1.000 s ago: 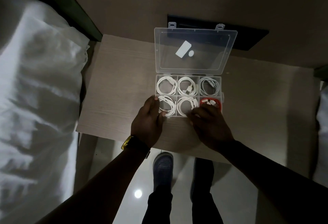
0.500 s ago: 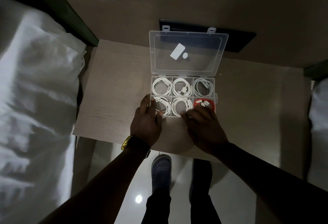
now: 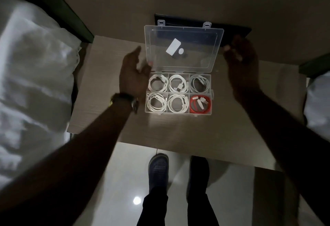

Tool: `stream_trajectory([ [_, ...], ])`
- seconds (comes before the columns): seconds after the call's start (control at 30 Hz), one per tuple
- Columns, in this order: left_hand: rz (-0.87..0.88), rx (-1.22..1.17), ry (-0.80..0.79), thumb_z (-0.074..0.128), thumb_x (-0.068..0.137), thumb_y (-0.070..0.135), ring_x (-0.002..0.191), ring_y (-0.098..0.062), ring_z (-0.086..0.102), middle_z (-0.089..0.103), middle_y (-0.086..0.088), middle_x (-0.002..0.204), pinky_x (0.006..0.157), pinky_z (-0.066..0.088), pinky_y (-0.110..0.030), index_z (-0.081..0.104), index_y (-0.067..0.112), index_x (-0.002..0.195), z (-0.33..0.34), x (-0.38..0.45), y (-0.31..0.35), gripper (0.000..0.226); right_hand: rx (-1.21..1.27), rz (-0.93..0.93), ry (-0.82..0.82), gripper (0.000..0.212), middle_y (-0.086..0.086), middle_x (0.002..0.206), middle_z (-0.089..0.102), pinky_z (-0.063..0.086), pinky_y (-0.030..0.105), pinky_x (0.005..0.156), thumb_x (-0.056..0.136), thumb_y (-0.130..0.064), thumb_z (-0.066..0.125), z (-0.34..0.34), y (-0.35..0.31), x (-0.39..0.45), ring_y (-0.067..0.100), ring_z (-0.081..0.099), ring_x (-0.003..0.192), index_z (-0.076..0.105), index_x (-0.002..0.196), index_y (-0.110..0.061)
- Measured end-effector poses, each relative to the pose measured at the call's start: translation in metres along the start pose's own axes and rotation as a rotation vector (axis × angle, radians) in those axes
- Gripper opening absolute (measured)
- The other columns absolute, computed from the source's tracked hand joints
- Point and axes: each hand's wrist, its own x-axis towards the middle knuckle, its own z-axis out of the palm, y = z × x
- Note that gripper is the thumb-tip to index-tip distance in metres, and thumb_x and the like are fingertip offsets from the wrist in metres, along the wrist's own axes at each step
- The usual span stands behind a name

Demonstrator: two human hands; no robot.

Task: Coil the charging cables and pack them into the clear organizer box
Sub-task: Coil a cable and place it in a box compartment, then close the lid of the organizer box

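Clear plastic six-compartment organizer box [image 3: 179, 114] on pale wood-grain tabletop [image 3: 110, 75], hinged transparent lid [image 3: 184, 48] standing open. Left hand [image 3: 133, 77] spread, empty, just left of lid edge — contact unclear. Right hand [image 3: 241, 61] loosely open, blurred, beside lid's right edge. Between hands: five coiled white cables [image 3: 178, 84], one coiled red cable [image 3: 200, 105] nearest right forearm.

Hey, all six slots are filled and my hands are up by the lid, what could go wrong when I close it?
The left hand is close to the lid hinge corner, so fingers may get pinched. The red cable has white plugs lying over its coil; they might stick up and keep the lid from latching.
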Motion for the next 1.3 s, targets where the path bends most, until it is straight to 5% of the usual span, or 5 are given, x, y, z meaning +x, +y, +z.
stream_trajectory([
  [0.13, -0.309, -0.413, -0.076, 0.059, 0.094, 0.032, 0.131, -0.021, 0.048, 0.049, -0.007, 0.146, 0.111, 0.038, -0.039, 0.041, 0.016, 0.144, 0.001, 0.061, 0.043, 0.055, 0.354, 0.302, 0.055, 0.017, -0.001, 0.091, 0.055, 0.042, 0.029, 0.077, 0.099, -0.033, 0.058, 0.001, -0.037, 0.04, 0.011, 0.052, 0.085, 0.051, 0.086, -0.024],
  [0.33, -0.195, -0.531, -0.15, 0.042, 0.098, 0.044, 0.111, -0.01, 0.064, 0.071, 0.007, 0.112, 0.093, 0.048, -0.031, 0.072, 0.028, 0.105, -0.022, -0.004, 0.043, 0.034, 0.37, 0.288, -0.078, 0.014, -0.007, 0.088, 0.062, 0.048, 0.034, 0.089, 0.102, -0.036, 0.05, -0.019, -0.02, -0.018, 0.011, 0.06, 0.092, 0.054, 0.094, -0.025],
  [0.53, 0.109, -0.013, -0.348, 0.062, 0.09, 0.041, 0.126, -0.012, 0.053, 0.061, -0.002, 0.131, 0.11, 0.04, -0.036, 0.068, 0.017, 0.117, -0.035, -0.087, -0.031, 0.037, 0.018, 0.204, -0.244, 0.024, 0.013, 0.119, 0.066, 0.053, 0.052, 0.098, 0.091, -0.01, 0.067, -0.035, 0.04, -0.098, 0.022, 0.065, 0.107, 0.064, 0.113, -0.002],
  [0.73, 0.345, 0.309, -0.351, 0.083, 0.072, 0.031, 0.132, -0.032, 0.045, 0.05, -0.013, 0.139, 0.105, 0.043, -0.048, 0.066, 0.016, 0.122, -0.01, -0.107, -0.068, 0.056, -0.672, -0.239, -0.406, 0.047, 0.016, 0.133, 0.055, 0.051, 0.039, 0.097, 0.078, -0.018, 0.082, -0.023, 0.082, -0.109, 0.033, 0.054, 0.122, 0.068, 0.123, -0.012],
  [1.3, 0.678, 0.745, -0.309, 0.06, 0.09, 0.036, 0.121, -0.036, 0.054, 0.064, -0.012, 0.123, 0.096, 0.044, -0.043, 0.062, 0.011, 0.112, 0.018, -0.069, -0.083, 0.033, -1.064, -0.662, -0.394, 0.029, 0.016, 0.098, 0.055, 0.048, 0.048, 0.085, 0.083, -0.031, 0.067, 0.002, 0.11, -0.084, 0.04, 0.052, 0.101, 0.052, 0.103, -0.014],
])
